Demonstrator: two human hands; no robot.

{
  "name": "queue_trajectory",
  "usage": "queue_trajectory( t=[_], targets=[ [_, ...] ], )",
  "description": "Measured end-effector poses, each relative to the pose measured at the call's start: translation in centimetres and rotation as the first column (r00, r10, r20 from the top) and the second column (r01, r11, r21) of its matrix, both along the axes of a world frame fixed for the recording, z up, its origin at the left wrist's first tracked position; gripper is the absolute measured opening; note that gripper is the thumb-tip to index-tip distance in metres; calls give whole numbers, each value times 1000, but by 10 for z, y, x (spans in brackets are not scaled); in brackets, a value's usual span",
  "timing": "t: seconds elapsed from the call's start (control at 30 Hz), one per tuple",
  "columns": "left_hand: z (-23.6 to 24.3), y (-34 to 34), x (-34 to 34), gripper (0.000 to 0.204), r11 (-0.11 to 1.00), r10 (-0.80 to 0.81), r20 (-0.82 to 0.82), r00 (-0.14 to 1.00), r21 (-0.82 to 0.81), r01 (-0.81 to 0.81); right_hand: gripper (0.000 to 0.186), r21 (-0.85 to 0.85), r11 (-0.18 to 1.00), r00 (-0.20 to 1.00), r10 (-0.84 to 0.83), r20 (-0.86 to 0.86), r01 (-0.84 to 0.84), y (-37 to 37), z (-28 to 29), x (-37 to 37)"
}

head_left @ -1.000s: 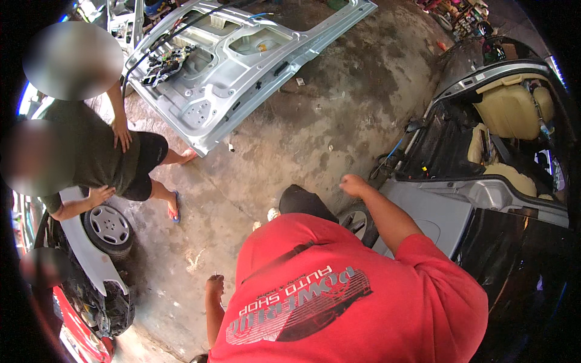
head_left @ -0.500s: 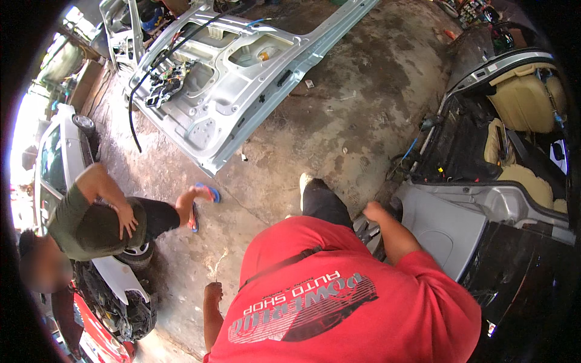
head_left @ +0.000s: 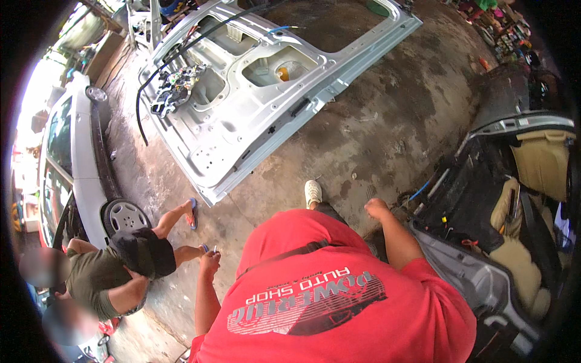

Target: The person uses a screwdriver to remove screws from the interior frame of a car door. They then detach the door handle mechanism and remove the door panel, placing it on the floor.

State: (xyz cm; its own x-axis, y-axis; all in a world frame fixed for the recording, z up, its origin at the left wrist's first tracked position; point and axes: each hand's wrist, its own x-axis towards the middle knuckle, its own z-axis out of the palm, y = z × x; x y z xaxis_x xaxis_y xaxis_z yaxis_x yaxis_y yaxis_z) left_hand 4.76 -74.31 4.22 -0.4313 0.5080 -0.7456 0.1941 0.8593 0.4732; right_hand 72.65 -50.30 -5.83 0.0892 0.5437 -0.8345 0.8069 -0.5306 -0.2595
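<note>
- Open car body [head_left: 451, 254]: its nearest corner is near the right hand [head_left: 376, 209]; fingers look bent, whether closed I cannot tell.
- Silver metal panel [head_left: 212, 139]: dark mechanism [head_left: 175, 91] near its left edge.
- Left hand [head_left: 210, 262]: fingers gripping a thin white stick [head_left: 216, 248], below the panel's lowest corner in view.

Stained and worn, a concrete floor [head_left: 387, 121], with dark patches spread below the upper edge and paler ground at lower left. Parked on it at left, a silver car [head_left: 86, 163]. Heaped at upper right, mixed clutter [head_left: 505, 30]. Down near the middle, a white shoe [head_left: 313, 192].
</note>
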Motion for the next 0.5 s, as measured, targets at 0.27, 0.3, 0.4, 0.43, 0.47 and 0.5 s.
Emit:
queue_trajectory(
  t=[0.27,0.3,0.4,0.43,0.47,0.5],
  targets=[
    [56,56,60,24,990,116,-34,993,82,-113,20,120,986,993,117,-17,-114,194,26,-47],
    [53,54,65,25,990,135,-32,990,41,-134,20,113,990,995,93,-36,-88,208,33,-52],
    [39,42,78,27,972,200,-10,980,-125,-200,29,73,988,989,142,-38,-139,238,34,-57],
    [27,19,69,28,973,187,-5,982,-138,-186,33,76,977,979,202,-39,-198,240,20,-54],
    [21,-3,57,30,974,74,-68,995,-210,-87,38,98,961,963,265,-47,-259,247,14,-62],
    [31,-60,40,31,956,-18,-169,986,-290,-32,50,164,942,954,299,-11,-294,229,34,-112]
  ],
)
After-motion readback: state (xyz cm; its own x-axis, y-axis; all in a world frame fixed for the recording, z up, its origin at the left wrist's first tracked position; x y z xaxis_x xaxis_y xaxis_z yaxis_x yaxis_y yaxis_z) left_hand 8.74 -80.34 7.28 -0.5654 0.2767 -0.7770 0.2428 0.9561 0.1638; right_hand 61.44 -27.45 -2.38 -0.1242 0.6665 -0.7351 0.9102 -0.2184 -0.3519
